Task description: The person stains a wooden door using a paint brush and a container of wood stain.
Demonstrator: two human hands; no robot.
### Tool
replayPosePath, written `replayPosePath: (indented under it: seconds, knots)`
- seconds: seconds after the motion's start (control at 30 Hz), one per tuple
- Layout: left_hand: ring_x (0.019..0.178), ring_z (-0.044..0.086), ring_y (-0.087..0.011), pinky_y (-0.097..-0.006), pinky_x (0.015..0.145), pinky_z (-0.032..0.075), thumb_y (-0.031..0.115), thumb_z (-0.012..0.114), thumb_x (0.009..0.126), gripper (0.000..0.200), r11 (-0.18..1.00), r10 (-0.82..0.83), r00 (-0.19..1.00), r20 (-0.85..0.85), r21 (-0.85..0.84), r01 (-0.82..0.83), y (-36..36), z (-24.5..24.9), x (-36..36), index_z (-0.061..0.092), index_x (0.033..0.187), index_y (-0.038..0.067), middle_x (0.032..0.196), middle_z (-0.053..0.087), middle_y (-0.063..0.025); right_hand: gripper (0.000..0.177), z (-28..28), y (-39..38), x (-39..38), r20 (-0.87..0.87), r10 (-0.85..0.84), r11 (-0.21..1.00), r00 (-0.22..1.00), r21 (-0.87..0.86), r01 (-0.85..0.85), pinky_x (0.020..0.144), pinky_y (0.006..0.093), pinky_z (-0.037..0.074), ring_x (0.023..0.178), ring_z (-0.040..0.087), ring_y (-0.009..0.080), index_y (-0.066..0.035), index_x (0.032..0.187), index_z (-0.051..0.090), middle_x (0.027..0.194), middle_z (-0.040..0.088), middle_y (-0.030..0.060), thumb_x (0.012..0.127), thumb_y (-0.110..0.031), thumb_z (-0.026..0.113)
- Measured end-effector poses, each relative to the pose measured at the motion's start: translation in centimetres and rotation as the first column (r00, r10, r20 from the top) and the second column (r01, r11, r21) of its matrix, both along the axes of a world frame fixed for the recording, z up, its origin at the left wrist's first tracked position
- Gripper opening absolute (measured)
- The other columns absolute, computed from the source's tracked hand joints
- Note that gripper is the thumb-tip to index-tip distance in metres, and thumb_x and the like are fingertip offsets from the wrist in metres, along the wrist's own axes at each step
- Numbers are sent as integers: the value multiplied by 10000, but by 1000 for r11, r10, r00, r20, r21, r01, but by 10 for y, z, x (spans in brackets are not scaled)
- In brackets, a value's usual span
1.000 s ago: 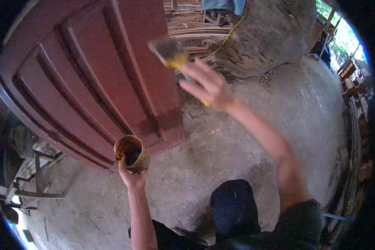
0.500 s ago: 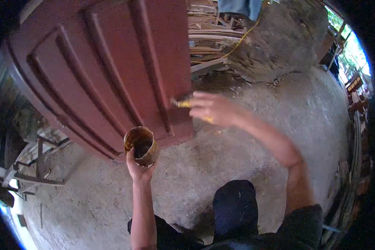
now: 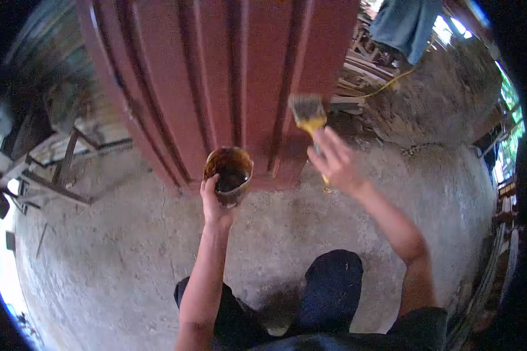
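Observation:
My left hand [image 3: 216, 203] grips a stained paint cup [image 3: 245, 184], thumb hooked over its rim, with dark liquid showing inside. A paintbrush [image 3: 311, 121] with a yellow ferrule area and dark, pale-tipped bristles is in my right hand [image 3: 338, 161], the fingers wrapped round its handle. The bristles point up and away from me, overlapping the right side of a reddish-brown panelled door [image 3: 216, 70] in this view. The door stands in front of me, with long vertical grooves, and the cup overlaps its lower part.
Wooden trestle-like frames [image 3: 55, 187] stand at the left. Behind the door, to the right, are stacked wood strips [image 3: 363, 67], a hanging blue-grey cloth [image 3: 407, 29], a yellow cord [image 3: 386, 86] and a large rough brown mass [image 3: 445, 99]. Concrete floor [image 3: 263, 234] lies below.
My view has turned, so the door appears further right and more upright. The brush has swung from pointing left to pointing upward. The cup stays in my left hand.

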State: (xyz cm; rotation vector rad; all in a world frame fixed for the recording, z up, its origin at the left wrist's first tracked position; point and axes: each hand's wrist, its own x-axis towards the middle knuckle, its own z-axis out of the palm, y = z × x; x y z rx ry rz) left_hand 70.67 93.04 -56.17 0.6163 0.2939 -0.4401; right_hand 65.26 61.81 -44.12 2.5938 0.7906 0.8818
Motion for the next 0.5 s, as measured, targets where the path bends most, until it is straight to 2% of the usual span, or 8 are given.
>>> replayPosePath:
  seconds: [0.03, 0.1, 0.17, 0.3, 0.37, 0.43, 0.47, 0.5]
  knots:
    - [1106, 585, -286, -458, 784, 547, 257, 563, 902, 443, 997, -74, 993, 93, -9, 75, 8, -7, 1, 434, 1316, 168, 1278, 539, -87, 202, -6, 11, -12, -20, 23, 1000, 1000, 4, -23, 993, 450, 513, 1192, 557, 434, -50, 1004, 692, 1300, 566, 211, 809, -86, 656]
    - [1123, 576, -266, -426, 809, 532, 250, 593, 892, 523, 997, 34, 999, 20, 68, -35, 4, 26, -10, 407, 1373, 162, 1285, 541, -86, 196, -8, 31, -24, -419, 37, 941, 907, 321, 110, 1034, 466, 474, 1185, 578, 369, -62, 1014, 698, 1262, 607, 164, 820, -78, 676]
    - [1145, 568, -257, -422, 881, 496, 206, 638, 864, 624, 915, 203, 979, -24, 359, -181, -1, 46, -13, 369, 1423, 135, 1286, 549, -92, 184, 9, 49, -24, -380, 81, 890, 921, 443, 105, 1040, 460, 467, 1157, 601, 330, -69, 1016, 701, 1212, 636, 139, 833, -85, 682]
    - [1161, 525, -252, -370, 968, 441, 140, 685, 781, 791, 806, 65, 982, 180, 570, -157, -2, 31, -9, 314, 1479, 121, 1360, 477, -137, 159, 56, 84, -18, -316, 311, 678, 896, 735, 24, 1046, 441, 461, 1072, 655, 262, -76, 1016, 707, 1071, 696, 102, 859, -100, 693]
    - [1137, 522, -230, -336, 962, 442, 103, 681, 751, 806, 777, 33, 976, 216, 609, -161, -6, 26, -8, 331, 1476, 115, 1319, 502, -140, 159, 66, 101, -17, -320, 361, 646, 876, 763, 12, 960, 428, 507, 965, 677, 280, -75, 1020, 708, 984, 697, 102, 873, -130, 683]
    - [1118, 535, -218, -334, 956, 444, 67, 675, 735, 787, 777, 1, 966, 260, 608, -165, -10, 19, -8, 367, 1458, 112, 1246, 551, -133, 185, 57, 107, -13, -757, 372, 710, 537, 605, 360, 1010, 432, 483, 949, 691, 232, -93, 1064, 713, 1051, 716, 82, 890, -145, 676]
    - [1102, 549, -223, -339, 952, 454, 57, 680, 726, 778, 784, -59, 961, 270, 609, -123, -10, 36, -11, 390, 1446, 111, 1225, 567, -134, 185, 42, 107, -11, -748, 364, 717, 555, 605, 346, 1010, 432, 483, 949, 691, 232, -93, 1064, 713, 1051, 716, 82, 890, -145, 676]
    - [1064, 574, -227, -338, 936, 468, 59, 678, 725, 758, 813, -104, 947, 303, 574, -95, -12, 29, -10, 413, 1433, 114, 1188, 591, -125, 173, 20, 107, -9, -660, 412, 725, 628, 655, 212, 856, 422, 494, 858, 672, 258, -82, 1037, 710, 942, 687, 97, 893, -169, 667]
